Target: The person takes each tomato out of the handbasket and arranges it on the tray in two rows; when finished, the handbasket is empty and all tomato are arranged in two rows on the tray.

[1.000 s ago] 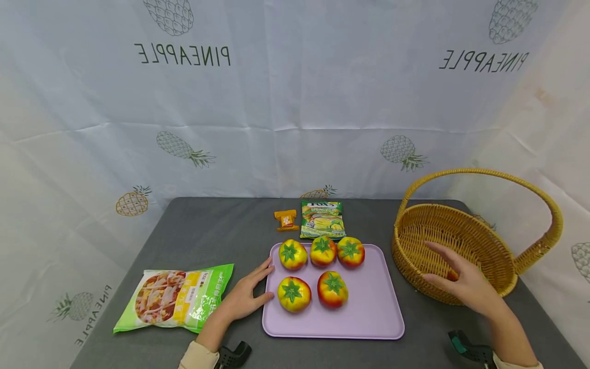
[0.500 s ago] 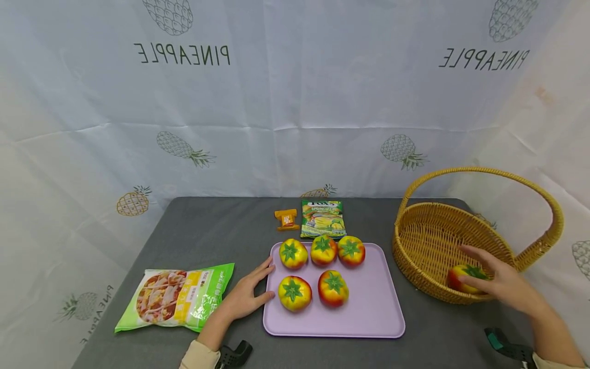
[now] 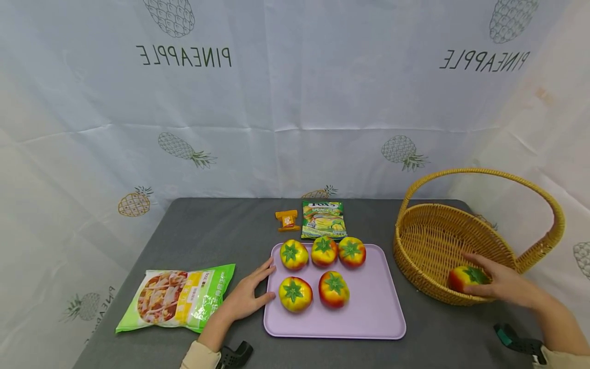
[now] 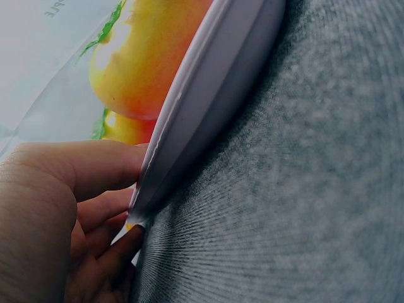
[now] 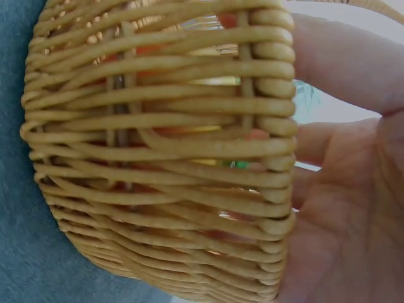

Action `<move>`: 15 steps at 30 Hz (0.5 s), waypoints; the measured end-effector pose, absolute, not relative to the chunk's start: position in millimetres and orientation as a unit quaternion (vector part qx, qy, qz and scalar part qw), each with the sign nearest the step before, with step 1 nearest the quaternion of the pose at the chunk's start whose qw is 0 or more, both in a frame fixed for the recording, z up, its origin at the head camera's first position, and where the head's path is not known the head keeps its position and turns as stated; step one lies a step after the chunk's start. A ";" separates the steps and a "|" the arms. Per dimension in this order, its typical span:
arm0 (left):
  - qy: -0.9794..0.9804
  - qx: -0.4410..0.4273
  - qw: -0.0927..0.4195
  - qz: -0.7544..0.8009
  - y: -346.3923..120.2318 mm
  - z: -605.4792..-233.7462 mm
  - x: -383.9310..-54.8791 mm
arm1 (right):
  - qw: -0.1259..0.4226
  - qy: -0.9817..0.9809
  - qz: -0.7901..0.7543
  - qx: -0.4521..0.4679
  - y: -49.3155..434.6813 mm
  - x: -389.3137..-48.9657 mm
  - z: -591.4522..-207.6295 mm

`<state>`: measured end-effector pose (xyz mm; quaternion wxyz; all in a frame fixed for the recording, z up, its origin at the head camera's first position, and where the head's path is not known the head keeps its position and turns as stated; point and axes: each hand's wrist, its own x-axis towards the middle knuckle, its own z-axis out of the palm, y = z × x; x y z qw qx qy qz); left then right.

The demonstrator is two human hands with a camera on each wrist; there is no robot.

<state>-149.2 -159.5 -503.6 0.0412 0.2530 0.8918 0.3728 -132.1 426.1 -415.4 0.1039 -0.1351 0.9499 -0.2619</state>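
Observation:
My left hand (image 3: 246, 297) rests against the left rim of a lilac tray (image 3: 371, 307), with thumb and fingertips touching the edge and the fingers fairly straight. Several red-and-yellow persimmons with green leafy tops, one of them a front persimmon (image 3: 295, 294), sit on that tray. At the right, my right hand (image 3: 502, 282) reaches over the near rim of a wicker basket (image 3: 428, 241). Its thumb and fingers hold a persimmon (image 3: 463, 278) low inside the basket. In the right wrist view, the woven wall (image 5: 170, 139) hides most of the fruit and the fingertips.
A green-and-white food bag (image 3: 177, 297) lies left of the tray. Behind the tray are a small orange packet (image 3: 288, 220) and a green candy bag (image 3: 324, 219). The basket's tall handle (image 3: 484, 171) arches above it. A pineapple-print curtain (image 3: 295, 102) hangs behind the grey table.
My right hand has moved right and toward the basket's near side, where its fingers have closed around the persimmon. My left hand has stayed at the tray's edge.

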 end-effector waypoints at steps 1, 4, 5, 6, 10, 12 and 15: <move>0.892 0.253 0.040 0.371 -159.5 -503.7 -149.1 | 0.109 0.949 -0.261 -0.139 426.7 -133.0 -415.6; 0.892 0.256 0.035 0.371 -159.3 -503.4 -149.1 | 0.127 0.947 -0.258 -0.146 428.3 -136.0 -415.7; 0.892 0.256 0.035 0.370 -159.3 -503.1 -149.0 | 0.133 0.948 -0.251 -0.143 428.4 -137.0 -415.2; 0.893 0.256 0.034 0.370 -159.2 -503.0 -149.0 | 0.141 0.949 -0.243 -0.141 428.6 -138.0 -414.5; 0.893 0.259 0.033 0.368 -159.1 -502.4 -149.0 | 0.170 0.957 -0.200 -0.122 428.3 -142.7 -411.2; 0.892 0.258 0.035 0.369 -159.1 -502.1 -149.0 | 0.178 0.960 -0.182 -0.117 427.4 -144.6 -410.3; 0.892 0.257 0.036 0.369 -159.3 -501.9 -149.2 | 0.182 0.964 -0.162 -0.109 425.8 -147.0 -409.6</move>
